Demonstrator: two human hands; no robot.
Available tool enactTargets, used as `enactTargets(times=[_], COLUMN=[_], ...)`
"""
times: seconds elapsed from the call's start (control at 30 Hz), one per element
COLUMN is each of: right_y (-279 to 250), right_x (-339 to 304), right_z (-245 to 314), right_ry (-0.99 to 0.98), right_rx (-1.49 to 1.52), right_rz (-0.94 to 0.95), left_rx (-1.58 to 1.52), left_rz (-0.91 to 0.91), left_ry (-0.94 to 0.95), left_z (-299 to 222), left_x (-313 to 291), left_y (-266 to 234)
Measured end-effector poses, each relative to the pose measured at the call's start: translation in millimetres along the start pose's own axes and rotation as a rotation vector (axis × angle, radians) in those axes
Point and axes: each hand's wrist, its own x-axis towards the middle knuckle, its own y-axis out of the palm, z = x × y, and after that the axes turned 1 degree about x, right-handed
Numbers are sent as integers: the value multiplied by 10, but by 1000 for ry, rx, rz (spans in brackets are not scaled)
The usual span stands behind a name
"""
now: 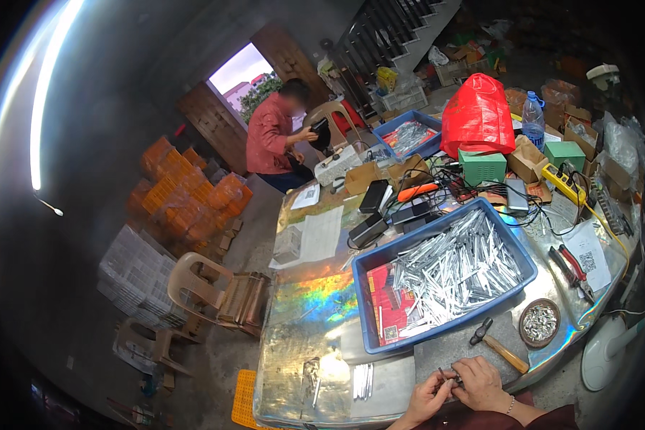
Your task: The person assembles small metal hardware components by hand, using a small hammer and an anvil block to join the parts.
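Small dark piece (452, 379), its shape partly hidden, pinched between the fingers of left hand (428, 398) and right hand (480, 381) at the near table (294, 362) edge; from where I stand, hammer (507, 355) just beyond.

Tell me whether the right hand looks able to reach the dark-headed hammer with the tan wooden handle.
Likely yes: the hammer lies close beside the right hand, with nothing visible between them, though that hand's grip seems occupied by a small dark item.
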Motion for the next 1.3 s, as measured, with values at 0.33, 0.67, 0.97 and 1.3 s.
enactTargets(times=[0.33, 0.67, 0.97, 1.3], right_y=[16, 16, 13, 2], right_x=[-90, -62, -65, -62], right_z=[-16, -2, 2, -5], right_ry=[13, 8, 29, 16], right_rx=[-7, -6, 4, 4], right_rz=[-21, -17, -3, -15], left_rx=[88, 57, 54, 103], left_rz=[-160, -162, -145, -138], left_ry=[-58, -58, -105, -107], left_z=[-151, -223, -191, -157], left_x=[-23, -15, -40, -34], left_y=[150, 156, 131, 111])
